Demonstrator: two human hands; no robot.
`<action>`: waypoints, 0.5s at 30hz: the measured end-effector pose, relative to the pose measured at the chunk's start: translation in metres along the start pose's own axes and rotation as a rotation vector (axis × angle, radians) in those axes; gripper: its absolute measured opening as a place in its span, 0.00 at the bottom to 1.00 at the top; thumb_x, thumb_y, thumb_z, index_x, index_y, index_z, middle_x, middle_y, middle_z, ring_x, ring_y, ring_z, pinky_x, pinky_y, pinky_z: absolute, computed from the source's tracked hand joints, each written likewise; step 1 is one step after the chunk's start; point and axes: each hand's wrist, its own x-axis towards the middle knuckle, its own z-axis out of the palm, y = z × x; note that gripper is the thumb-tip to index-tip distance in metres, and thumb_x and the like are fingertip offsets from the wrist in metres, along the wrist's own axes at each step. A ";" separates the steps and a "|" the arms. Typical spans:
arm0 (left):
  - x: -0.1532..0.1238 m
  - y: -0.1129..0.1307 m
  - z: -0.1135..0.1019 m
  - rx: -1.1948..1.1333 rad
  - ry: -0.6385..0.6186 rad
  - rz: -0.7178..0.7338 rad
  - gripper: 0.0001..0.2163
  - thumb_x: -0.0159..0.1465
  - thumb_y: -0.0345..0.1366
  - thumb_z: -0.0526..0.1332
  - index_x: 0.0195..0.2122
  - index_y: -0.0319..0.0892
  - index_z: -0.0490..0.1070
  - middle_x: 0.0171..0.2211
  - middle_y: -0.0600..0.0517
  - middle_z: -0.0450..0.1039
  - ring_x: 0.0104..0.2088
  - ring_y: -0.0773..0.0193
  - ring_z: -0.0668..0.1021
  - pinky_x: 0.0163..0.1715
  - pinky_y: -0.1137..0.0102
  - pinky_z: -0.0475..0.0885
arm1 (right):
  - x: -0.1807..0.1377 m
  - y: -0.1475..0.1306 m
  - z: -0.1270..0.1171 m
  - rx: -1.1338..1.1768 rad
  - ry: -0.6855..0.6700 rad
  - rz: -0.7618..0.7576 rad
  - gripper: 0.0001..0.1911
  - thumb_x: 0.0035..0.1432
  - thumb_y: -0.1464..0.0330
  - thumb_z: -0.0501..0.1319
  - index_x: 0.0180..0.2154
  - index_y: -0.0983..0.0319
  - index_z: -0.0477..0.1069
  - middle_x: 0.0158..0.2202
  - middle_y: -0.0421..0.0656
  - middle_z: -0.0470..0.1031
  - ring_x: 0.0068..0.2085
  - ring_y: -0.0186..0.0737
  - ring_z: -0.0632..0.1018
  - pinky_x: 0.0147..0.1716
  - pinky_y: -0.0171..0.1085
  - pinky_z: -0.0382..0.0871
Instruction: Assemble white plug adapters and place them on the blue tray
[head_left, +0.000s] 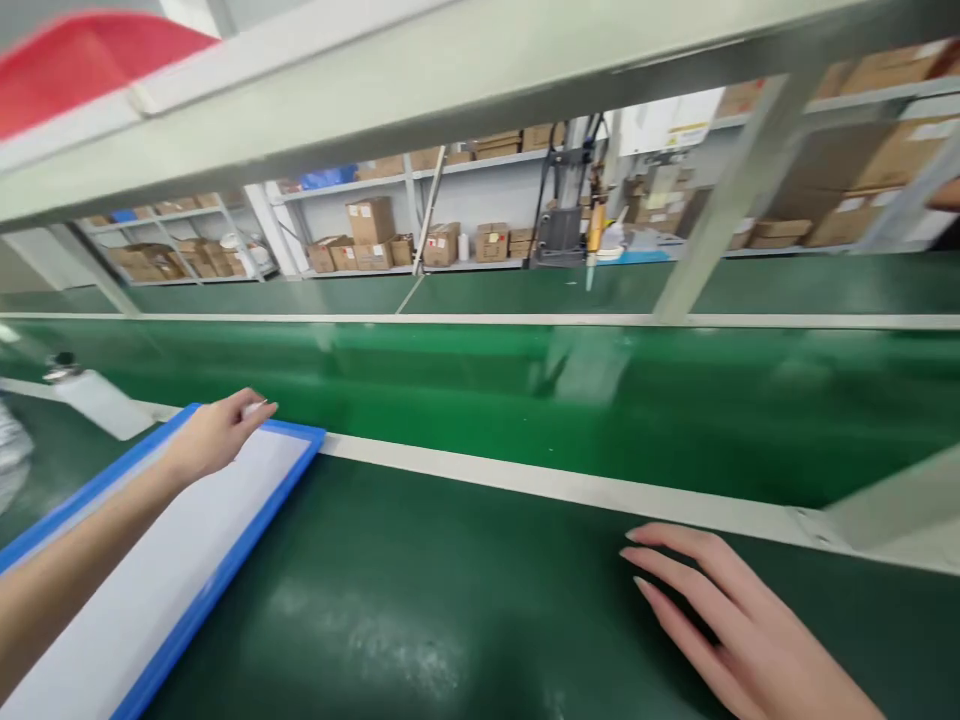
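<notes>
- Left hand point(214, 435) lies on the far end of the blue-framed white tray point(161, 570), fingers loosely curled over its far edge near the corner; whether they actually grip it can't be told.
- Tray on green table point(420, 610), near left, running off the bottom-left edge.
- Right hand point(720, 620) flat on table, fingers spread, holding nothing, wrist cut off.
- White bottle point(94, 395) far left, blurred.

Both forearms are bare, no sleeves, gloves, rings or watch; fingernails long.

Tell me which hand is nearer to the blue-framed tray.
Left. The left hand rests on the far end of the blue-framed tray; the right hand lies flat on the green table, well apart.
</notes>
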 end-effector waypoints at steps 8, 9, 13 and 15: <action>-0.101 0.260 0.094 -0.496 -0.489 1.174 0.15 0.71 0.47 0.55 0.36 0.44 0.75 0.33 0.55 0.78 0.34 0.66 0.78 0.35 0.74 0.67 | -0.002 -0.039 -0.009 0.126 0.000 0.032 0.20 0.73 0.65 0.54 0.62 0.66 0.59 0.54 0.56 0.66 0.54 0.51 0.72 0.50 0.48 0.74; -0.114 0.279 0.110 -0.527 -0.521 1.268 0.14 0.71 0.45 0.56 0.36 0.44 0.76 0.33 0.55 0.78 0.34 0.65 0.78 0.34 0.74 0.67 | -0.005 -0.038 -0.010 0.125 0.024 0.020 0.21 0.73 0.62 0.53 0.61 0.66 0.59 0.52 0.56 0.66 0.52 0.51 0.72 0.48 0.48 0.75; -0.140 0.311 0.153 -0.719 -0.478 1.392 0.11 0.70 0.42 0.58 0.39 0.46 0.78 0.33 0.54 0.79 0.32 0.65 0.79 0.32 0.74 0.68 | -0.013 -0.030 -0.015 0.150 0.126 0.048 0.23 0.73 0.54 0.50 0.58 0.65 0.62 0.46 0.51 0.66 0.44 0.48 0.71 0.42 0.47 0.73; -0.140 0.310 0.160 -0.808 -0.450 1.366 0.11 0.71 0.42 0.57 0.38 0.46 0.78 0.31 0.54 0.78 0.30 0.65 0.79 0.31 0.74 0.70 | -0.015 -0.028 -0.015 0.197 0.138 0.099 0.24 0.73 0.53 0.50 0.57 0.64 0.61 0.46 0.51 0.65 0.45 0.47 0.71 0.43 0.46 0.73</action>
